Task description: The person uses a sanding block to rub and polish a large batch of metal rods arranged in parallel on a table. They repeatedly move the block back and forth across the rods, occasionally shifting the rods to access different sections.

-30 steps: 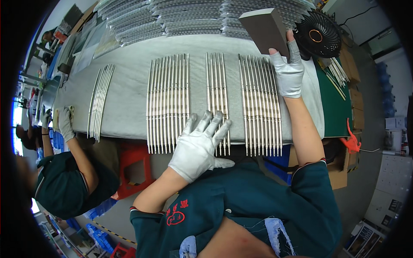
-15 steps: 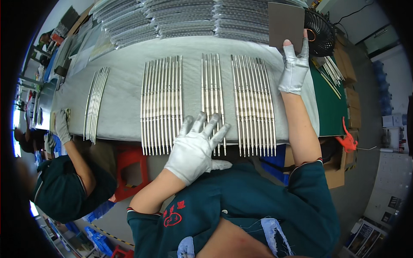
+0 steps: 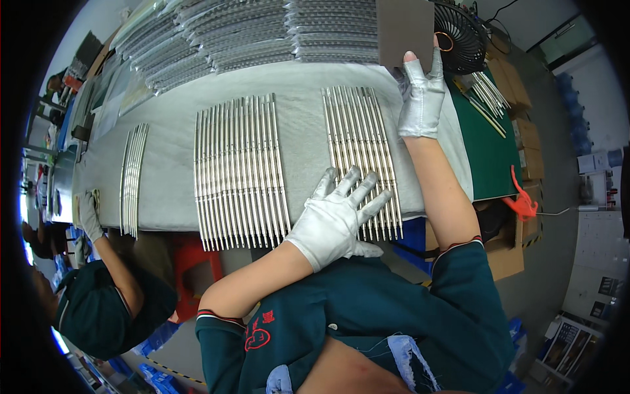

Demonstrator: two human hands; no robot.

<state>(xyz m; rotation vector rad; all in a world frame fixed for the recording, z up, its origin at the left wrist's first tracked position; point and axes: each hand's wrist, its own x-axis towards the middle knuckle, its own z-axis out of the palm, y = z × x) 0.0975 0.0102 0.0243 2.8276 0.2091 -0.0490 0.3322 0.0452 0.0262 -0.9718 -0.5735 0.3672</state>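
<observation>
Several slim silvery metal rods lie side by side on the pale cloth in a wide middle group (image 3: 239,171) and a narrower right group (image 3: 361,131). My left hand (image 3: 335,223), in a silvery-white glove, lies flat with fingers spread over the lower part of the right group. Farther right, my gloved right hand (image 3: 422,98), bare at some fingertips, grips the lower edge of a flat grey-brown rectangular sheet (image 3: 403,29). What its hidden fingers do behind the sheet cannot be seen.
Plastic-wrapped stacks (image 3: 243,36) line the table's far side. A black fan (image 3: 462,39) stands behind the sheet. More rods (image 3: 491,90) lie on green cloth at right, near a red-handled tool (image 3: 523,202). A small rod group (image 3: 133,180) and a co-worker's gloved hand (image 3: 90,215) are at left.
The short row of rods between the two larger groups now lies against the left one, making it wider. My left hand has shifted right onto the right group. My right hand still holds the sheet.
</observation>
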